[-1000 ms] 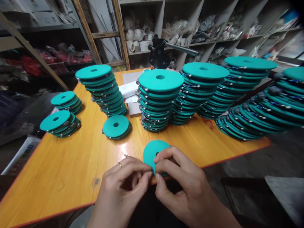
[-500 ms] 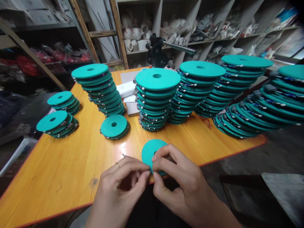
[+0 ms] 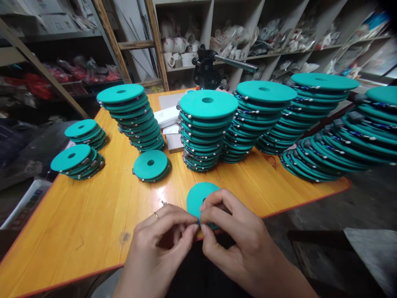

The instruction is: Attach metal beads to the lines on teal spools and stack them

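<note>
A teal foam disc with a centre hole (image 3: 198, 197) lies at the table's front edge, partly covered by my fingers. At its near rim my left hand (image 3: 166, 240), with a ring on one finger, pinches thumb against forefinger. A tiny dark bit shows at those tips, too small to name. My right hand (image 3: 238, 231) reaches over the disc from the right, fingers curled and tips close to the left hand's. Whatever lies between its fingertips is hidden. Just beyond the left knuckles is a small dark metal piece (image 3: 164, 203), perhaps a swivel.
Tall stacks of similar discs, banded with line and white-tipped pins, stand behind: a left stack (image 3: 120, 94), a middle stack (image 3: 207, 105) and several to the right. A short pile (image 3: 150, 164) sits nearer. A black clamp with a metal rod (image 3: 206, 68) rises at the back.
The whole view has shifted slightly to the right. Both hands keep nearly the same pinch at the disc's near rim.
</note>
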The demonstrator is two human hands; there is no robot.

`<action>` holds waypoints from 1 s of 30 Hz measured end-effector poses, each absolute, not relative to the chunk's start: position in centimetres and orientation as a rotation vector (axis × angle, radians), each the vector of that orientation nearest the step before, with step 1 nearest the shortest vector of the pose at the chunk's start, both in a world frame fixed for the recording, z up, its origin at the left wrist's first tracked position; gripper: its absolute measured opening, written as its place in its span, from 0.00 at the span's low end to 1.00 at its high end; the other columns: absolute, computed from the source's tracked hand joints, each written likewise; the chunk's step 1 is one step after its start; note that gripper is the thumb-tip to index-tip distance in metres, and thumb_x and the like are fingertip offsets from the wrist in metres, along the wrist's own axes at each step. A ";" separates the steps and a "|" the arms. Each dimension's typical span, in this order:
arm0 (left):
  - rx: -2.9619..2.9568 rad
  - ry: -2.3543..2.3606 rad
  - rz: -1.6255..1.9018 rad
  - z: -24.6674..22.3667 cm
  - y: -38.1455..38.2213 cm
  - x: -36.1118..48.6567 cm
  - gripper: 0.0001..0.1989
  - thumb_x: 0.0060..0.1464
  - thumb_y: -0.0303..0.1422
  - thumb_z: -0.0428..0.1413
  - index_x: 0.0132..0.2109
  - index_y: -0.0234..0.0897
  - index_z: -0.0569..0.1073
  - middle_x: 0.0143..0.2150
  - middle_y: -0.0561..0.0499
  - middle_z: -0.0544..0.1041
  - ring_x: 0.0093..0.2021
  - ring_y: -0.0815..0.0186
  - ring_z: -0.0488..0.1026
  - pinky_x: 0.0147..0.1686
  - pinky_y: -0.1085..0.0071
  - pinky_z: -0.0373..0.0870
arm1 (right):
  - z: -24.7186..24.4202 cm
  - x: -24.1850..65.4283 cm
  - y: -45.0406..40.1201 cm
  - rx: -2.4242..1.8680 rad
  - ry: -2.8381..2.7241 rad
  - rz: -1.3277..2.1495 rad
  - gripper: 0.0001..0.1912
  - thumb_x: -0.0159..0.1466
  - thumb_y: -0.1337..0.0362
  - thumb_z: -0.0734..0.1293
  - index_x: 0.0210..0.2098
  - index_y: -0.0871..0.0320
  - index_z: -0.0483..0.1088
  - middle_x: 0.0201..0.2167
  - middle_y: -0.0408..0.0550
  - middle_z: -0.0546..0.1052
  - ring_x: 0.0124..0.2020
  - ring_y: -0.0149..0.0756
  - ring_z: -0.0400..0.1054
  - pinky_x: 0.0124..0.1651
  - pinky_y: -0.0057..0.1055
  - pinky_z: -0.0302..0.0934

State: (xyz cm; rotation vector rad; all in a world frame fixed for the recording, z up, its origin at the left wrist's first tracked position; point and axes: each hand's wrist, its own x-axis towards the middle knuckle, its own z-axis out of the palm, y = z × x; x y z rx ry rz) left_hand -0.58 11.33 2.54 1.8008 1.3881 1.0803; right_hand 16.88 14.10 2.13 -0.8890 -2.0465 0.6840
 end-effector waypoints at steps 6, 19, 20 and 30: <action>1.689 1.377 1.054 2.2 11.2 -0.8 0.05 0.60 0.28 0.56 0.36 0.39 0.77 0.33 0.52 0.80 0.33 0.69 0.77 0.32 0.76 0.74 | 1.7 17.7 13.9 -0.907 -2.181 0.764 0.12 0.63 0.79 0.59 0.40 0.58 0.66 0.39 0.47 0.65 0.41 0.32 0.62 0.43 0.32 0.63; 1.963 1.338 1.093 2.6 10.2 -0.7 0.08 0.62 0.21 0.52 0.37 0.39 0.70 0.35 0.55 0.74 0.37 0.73 0.73 0.37 0.79 0.69 | 1.9 18.1 14.2 -0.800 -2.152 0.564 0.06 0.64 0.74 0.62 0.38 0.59 0.68 0.39 0.47 0.67 0.43 0.32 0.65 0.46 0.29 0.63; 1.991 1.333 1.078 2.7 10.0 -0.7 0.08 0.62 0.21 0.51 0.38 0.39 0.69 0.35 0.56 0.73 0.37 0.74 0.73 0.37 0.79 0.68 | 1.9 18.2 14.0 -0.810 -2.151 0.548 0.07 0.64 0.75 0.62 0.38 0.59 0.68 0.39 0.47 0.67 0.44 0.32 0.65 0.47 0.30 0.63; 2.147 1.266 1.046 1.6 9.0 -0.8 0.10 0.63 0.19 0.48 0.44 0.38 0.66 0.48 0.49 0.70 0.59 0.69 0.66 0.54 0.75 0.64 | -0.3 20.9 12.9 -1.264 -2.212 0.232 0.39 0.64 0.56 0.68 0.67 0.58 0.47 0.65 0.54 0.59 0.66 0.43 0.51 0.67 0.46 0.54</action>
